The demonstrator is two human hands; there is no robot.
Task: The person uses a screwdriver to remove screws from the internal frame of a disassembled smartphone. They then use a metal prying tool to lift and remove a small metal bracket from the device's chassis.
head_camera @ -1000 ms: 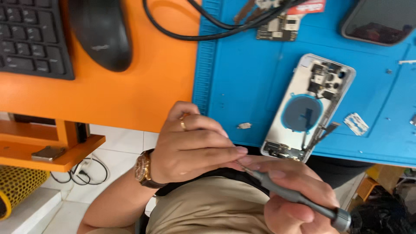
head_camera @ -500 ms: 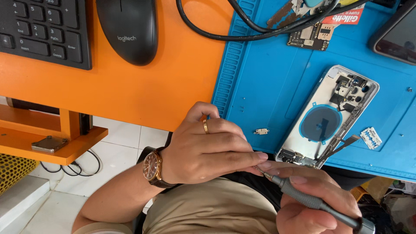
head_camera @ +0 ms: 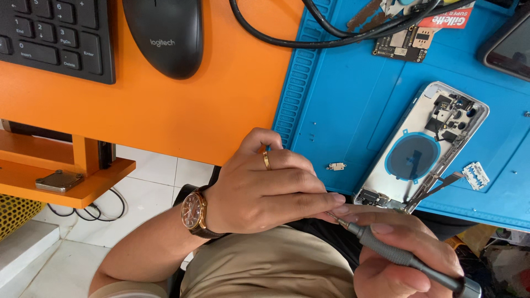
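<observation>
Two hands: both low at the table [head_camera: 193, 116] edge, over the lap.
Mat [head_camera: 353, 110]: blue, on the orange table.
Phone shell [head_camera: 422, 146]: open, long axis slanting up-right; its lower end lies just above the fingertips.
Left hand [head_camera: 259, 187]: fingers pressed together, pinching at the screwdriver's tip.
Right hand [head_camera: 397, 254]: wrapped round the screwdriver [head_camera: 397, 256], nearer the shell; shaft points up-left.
Small part [head_camera: 335, 166]: loose on the mat, left of the shell.
</observation>
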